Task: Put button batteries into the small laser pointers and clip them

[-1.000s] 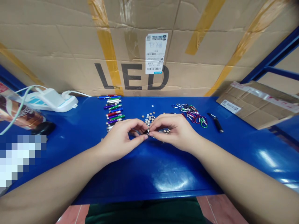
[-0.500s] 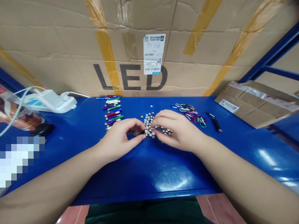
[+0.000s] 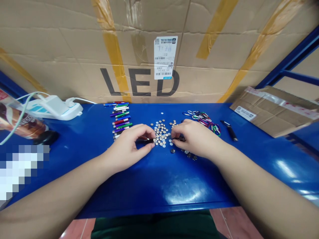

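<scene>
My left hand (image 3: 129, 146) is closed round a small dark tube (image 3: 147, 140), its fingertips at the left side of a pile of small silver button cells (image 3: 160, 132) on the blue table (image 3: 159, 179). My right hand (image 3: 194, 137) rests just right of that pile with its fingertips pinched together low on the table, among scattered cells (image 3: 171, 151); what they pinch is too small to make out. A row of coloured mini flashlights (image 3: 121, 118) lies behind my left hand.
A heap of coloured carabiner clips (image 3: 204, 120) and a black flashlight (image 3: 230, 131) lie at the right. A white power strip (image 3: 53, 108), a black mouse (image 3: 46, 136) and a coffee packet (image 3: 17, 121) are left. Cardboard boxes (image 3: 159, 49) back the table.
My right hand drew away from my left hand, which it had met at the tube, and moved right and down onto the table beside the cells. The left hand stayed put.
</scene>
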Tool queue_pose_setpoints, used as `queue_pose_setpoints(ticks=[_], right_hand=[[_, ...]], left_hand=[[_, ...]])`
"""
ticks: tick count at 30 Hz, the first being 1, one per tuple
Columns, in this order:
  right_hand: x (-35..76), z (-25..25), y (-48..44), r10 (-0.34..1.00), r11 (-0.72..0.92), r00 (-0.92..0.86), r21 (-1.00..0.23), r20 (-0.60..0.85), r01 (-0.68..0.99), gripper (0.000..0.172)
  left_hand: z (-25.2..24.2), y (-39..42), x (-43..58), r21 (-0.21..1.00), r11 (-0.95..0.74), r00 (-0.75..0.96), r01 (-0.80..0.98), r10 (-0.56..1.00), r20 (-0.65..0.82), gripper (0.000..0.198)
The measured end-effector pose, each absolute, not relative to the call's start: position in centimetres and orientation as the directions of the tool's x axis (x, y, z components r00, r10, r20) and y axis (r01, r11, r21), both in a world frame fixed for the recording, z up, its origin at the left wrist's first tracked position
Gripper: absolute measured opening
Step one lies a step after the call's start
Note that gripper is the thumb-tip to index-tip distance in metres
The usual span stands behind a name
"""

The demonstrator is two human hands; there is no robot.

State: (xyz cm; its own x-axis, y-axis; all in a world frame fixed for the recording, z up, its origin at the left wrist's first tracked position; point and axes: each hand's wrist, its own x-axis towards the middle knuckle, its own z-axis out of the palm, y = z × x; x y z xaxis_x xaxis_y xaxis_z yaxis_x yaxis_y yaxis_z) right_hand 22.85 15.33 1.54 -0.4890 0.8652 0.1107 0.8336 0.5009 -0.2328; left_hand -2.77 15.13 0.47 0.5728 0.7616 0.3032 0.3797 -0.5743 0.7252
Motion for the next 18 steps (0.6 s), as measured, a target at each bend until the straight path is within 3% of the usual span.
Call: queue_pose_setpoints(ticks=[7, 10, 14, 18], right_hand=[[22.6, 1.4, 15.5, 0.892, 0.453, -0.430, -0.258, 0.143, 0.853, 0.010], [22.5, 1.4, 15.3, 0.871, 0.490, -0.430, -0.452, 0.236, 0.746, 0.012], [21.7, 1.4, 14.6, 0.861, 0.436, -0.440, -0.815, 0.255, 0.382, 0.015], [20.9, 1.3, 14.2, 0.825, 0.466, -0.472, -0.848, 0.312, 0.253, 0.012]], left_hand=[[0.5, 15.2, -2.7, 0.697, -0.588, 0.579, 0.411, 0.759, 0.300, 0.009], [0.5, 15.2, -2.6, 0.699, -0.587, 0.578, 0.408, 0.759, 0.300, 0.010], [0.6, 15.1, -2.5, 0.699, -0.584, 0.578, 0.411, 0.761, 0.296, 0.012], [0.7, 15.0, -2.4, 0.704, -0.574, 0.580, 0.418, 0.765, 0.279, 0.015]])
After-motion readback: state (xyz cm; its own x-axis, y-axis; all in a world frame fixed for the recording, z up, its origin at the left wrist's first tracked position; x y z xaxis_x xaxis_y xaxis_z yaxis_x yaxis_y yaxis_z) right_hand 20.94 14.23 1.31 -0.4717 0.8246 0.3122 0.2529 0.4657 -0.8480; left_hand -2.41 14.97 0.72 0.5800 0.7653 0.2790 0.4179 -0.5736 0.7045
